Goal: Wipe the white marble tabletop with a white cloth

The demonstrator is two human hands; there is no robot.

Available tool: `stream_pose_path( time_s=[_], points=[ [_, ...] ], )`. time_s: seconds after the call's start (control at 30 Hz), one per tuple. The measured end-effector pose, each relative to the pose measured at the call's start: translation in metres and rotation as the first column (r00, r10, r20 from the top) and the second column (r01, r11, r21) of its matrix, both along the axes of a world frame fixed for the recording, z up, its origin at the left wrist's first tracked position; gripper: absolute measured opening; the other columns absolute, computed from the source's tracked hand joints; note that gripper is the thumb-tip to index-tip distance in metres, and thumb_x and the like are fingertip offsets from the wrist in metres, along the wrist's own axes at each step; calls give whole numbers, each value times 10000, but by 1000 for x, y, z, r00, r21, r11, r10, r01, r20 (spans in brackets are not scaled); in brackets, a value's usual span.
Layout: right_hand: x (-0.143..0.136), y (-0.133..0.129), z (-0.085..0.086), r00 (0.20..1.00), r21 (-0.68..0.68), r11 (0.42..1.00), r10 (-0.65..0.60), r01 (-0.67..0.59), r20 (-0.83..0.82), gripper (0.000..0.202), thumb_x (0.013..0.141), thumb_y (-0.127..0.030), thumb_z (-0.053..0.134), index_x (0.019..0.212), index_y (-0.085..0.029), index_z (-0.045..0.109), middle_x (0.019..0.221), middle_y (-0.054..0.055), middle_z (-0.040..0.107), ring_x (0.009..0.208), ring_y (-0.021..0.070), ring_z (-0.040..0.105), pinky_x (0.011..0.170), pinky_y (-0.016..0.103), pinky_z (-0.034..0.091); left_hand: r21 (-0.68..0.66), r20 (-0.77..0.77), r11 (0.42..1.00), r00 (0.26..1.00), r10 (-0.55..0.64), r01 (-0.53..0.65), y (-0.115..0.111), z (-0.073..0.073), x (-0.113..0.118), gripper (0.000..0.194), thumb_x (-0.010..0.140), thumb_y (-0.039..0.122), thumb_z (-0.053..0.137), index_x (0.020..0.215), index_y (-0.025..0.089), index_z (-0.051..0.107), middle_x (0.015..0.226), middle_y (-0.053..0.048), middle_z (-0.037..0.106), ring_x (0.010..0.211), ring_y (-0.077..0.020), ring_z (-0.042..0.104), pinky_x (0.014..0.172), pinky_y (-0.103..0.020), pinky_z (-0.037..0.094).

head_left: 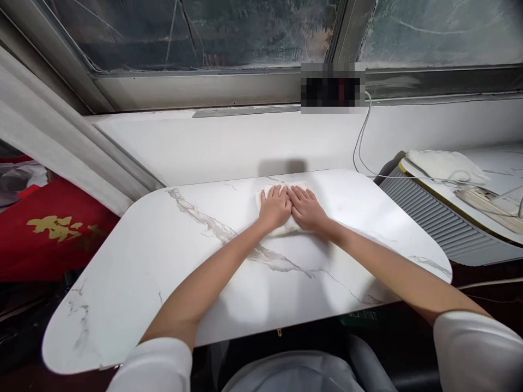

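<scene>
A white cloth [287, 228] lies bunched on the white marble-patterned table [196, 272], close to its far edge. My left hand [277, 209] presses flat on the cloth's left part, fingers stretched forward. Beside it, my right hand [306, 208] rests flat on the right part, fingers also stretched out and slightly spread. The two hands touch or nearly touch at the thumbs. Both palms and much of the cloth beneath them are hidden.
Behind the table is a white wall below a window [204, 38]. A pixelated dark object [333, 90] sits on the sill, its white cable [362, 136] hanging rightward. At right stands a ribbed cabinet [441, 218] with another white cloth [447, 166]. A red bag [53, 234] is at left.
</scene>
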State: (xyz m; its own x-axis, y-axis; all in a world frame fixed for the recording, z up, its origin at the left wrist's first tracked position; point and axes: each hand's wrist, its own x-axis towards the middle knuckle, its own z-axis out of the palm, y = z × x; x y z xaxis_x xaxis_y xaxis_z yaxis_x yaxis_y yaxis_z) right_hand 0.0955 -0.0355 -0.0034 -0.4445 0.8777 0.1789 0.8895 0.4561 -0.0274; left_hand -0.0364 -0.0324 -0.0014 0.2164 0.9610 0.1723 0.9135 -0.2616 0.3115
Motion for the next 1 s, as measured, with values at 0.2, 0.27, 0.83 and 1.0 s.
stream_pose_path(
  time_s=[0.2,0.27,0.83,1.0],
  points=[
    [1,64,4,998,-42,999,10,-13,-66,540,946,-228,227,1459,-96,331,1517,117,338,1391,220,278,1130,410,189,20,34,998,997,67,-68,61,0,5,470,946,264,252,1381,174,405,1481,-105,395,1389,-230,301,1151,-528,182],
    [1,74,5,997,-44,999,6,-10,-74,540,947,-223,220,1461,-99,327,1518,116,337,1392,217,275,1130,409,187,28,35,997,997,68,-69,71,-1,5,463,942,267,266,1374,185,412,1470,-103,409,1380,-227,316,1148,-527,191],
    [61,-26,-8,992,33,992,125,-125,-3,549,957,-253,195,1456,-70,332,1511,151,340,1403,258,275,1123,465,234,36,15,996,997,78,-78,-41,-2,54,513,960,290,240,1429,130,371,1504,-106,368,1412,-242,266,1167,-541,131],
    [96,-107,-11,994,147,983,112,-113,14,553,960,-278,248,1486,-107,256,1500,157,358,1416,261,248,1127,496,239,37,-14,994,995,-103,103,-106,-2,78,531,967,307,213,1442,109,344,1514,-123,346,1421,-265,241,1155,-589,123]
  ],
)
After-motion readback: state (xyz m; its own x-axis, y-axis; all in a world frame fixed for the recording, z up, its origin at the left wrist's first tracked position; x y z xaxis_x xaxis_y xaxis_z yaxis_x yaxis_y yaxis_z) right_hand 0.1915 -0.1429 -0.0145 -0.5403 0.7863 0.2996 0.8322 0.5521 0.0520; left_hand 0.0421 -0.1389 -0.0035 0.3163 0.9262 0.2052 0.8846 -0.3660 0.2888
